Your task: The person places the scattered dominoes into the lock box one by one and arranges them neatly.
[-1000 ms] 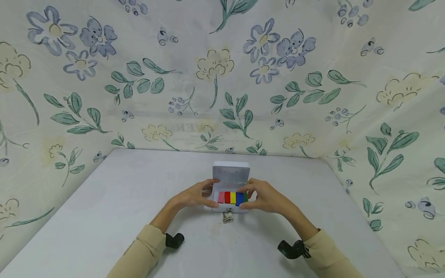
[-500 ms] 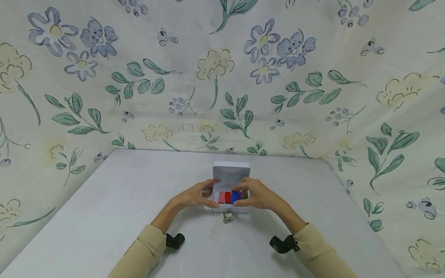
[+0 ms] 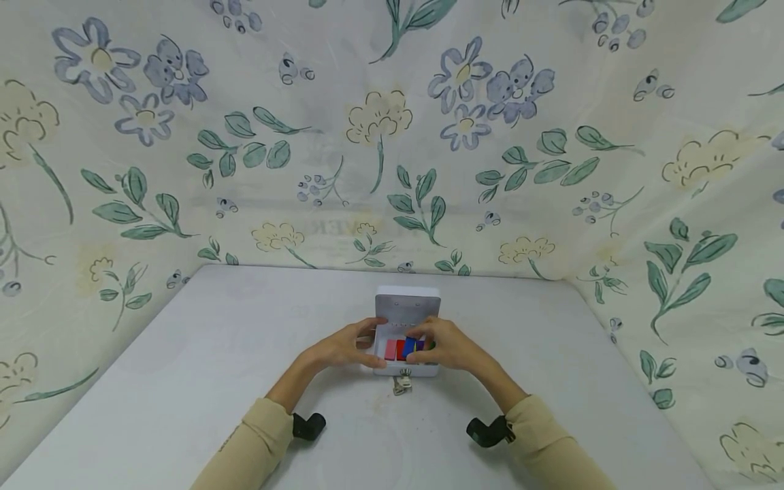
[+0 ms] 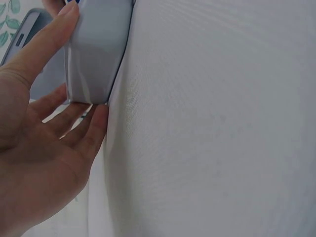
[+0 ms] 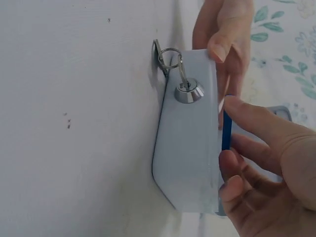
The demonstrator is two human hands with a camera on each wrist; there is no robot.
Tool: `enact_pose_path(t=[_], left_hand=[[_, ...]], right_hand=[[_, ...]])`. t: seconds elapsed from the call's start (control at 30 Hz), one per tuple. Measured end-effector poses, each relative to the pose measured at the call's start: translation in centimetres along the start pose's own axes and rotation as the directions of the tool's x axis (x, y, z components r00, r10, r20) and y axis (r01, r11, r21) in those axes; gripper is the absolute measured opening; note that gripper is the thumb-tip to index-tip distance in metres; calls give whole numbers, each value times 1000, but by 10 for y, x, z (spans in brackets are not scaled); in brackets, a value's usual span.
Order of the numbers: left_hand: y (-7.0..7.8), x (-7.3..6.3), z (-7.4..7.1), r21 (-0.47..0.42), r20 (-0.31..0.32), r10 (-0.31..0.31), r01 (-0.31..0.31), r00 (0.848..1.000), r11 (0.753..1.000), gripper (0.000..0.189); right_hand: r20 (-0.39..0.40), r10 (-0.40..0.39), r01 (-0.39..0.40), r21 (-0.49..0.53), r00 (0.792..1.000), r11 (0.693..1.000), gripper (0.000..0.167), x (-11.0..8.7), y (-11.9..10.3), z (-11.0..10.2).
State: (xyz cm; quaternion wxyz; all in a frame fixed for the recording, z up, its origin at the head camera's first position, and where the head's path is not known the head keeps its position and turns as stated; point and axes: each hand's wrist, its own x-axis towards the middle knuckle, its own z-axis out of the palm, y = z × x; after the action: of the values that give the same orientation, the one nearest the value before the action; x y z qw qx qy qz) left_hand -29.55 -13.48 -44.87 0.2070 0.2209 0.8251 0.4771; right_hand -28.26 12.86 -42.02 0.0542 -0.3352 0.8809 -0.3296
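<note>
A small white metal cash box (image 3: 407,369) stands with its lid (image 3: 407,307) raised. My left hand (image 3: 343,344) holds its left end, thumb on the front rim and fingers against the side wall, as the left wrist view (image 4: 54,123) shows. My right hand (image 3: 450,344) pinches a blue block (image 3: 409,347), seen edge-on as a blue strip (image 5: 226,132) at the rim in the right wrist view. Left of it in the box lie a pink block (image 3: 390,350) and a red block (image 3: 401,350). A purple piece (image 3: 420,345) shows at its right, partly behind my fingers.
A key (image 5: 182,71) sits in the lock (image 5: 189,91) on the box's front, with a ring and a second key hanging from it. The box stands on a white-covered table (image 3: 275,299), before a floral cloth backdrop (image 3: 392,136).
My right hand has moved left with the blue block, from right of the yellow block to over it, beside the red one. A purple piece has come into view. My left hand stays put.
</note>
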Motion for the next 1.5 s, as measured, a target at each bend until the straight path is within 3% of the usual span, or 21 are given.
enact_pose_path(t=[0.4,0.63,0.97,1.5], left_hand=[[-1,0,0,-8,6,19,-19,1000,1000,88],[-2,0,1,-27,18,9,-8,1000,1000,88],[-4,-3,1,-21,12,-5,5,1000,1000,91],[-1,-2,-2,-29,29,16,-15,999,999,90]], right_hand=[[17,-23,23,-26,1000,999,44,15,5,12],[24,-50,50,-2,998,999,41,22,4,18],[41,-44,46,-50,998,998,41,33,-1,28],[3,-31,31,-64,1000,997,38,45,-5,35]])
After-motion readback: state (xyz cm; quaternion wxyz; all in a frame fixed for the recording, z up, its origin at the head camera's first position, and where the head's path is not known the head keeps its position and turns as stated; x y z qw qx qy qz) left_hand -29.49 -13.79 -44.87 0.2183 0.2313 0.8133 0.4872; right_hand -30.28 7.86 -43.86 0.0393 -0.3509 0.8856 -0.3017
